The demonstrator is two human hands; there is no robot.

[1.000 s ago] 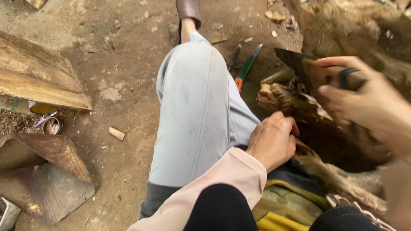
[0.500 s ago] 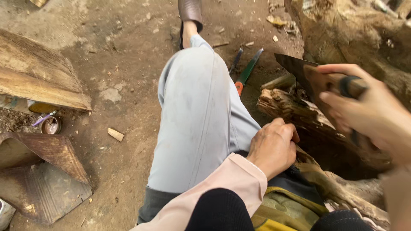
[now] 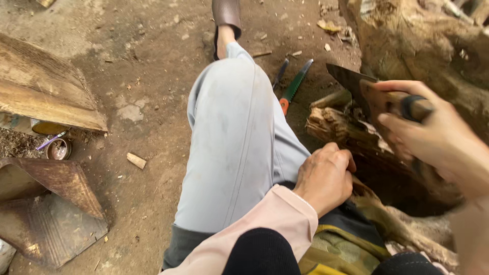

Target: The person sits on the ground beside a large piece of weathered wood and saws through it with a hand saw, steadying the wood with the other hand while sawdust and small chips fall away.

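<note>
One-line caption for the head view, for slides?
Right hand grips a dark blade over a split log; left hand steadies it.

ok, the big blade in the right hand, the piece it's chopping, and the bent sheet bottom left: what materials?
Blade in the right hand: looks like dark, dull steel, no shine; its handle is mostly hidden.
Chopped piece, steadied by the left hand: raw wood, with pale splintered fibres at the end and rough brown bark.
Bent sheet: probably thin sheet metal, rust-brown, with creased edges.
</note>
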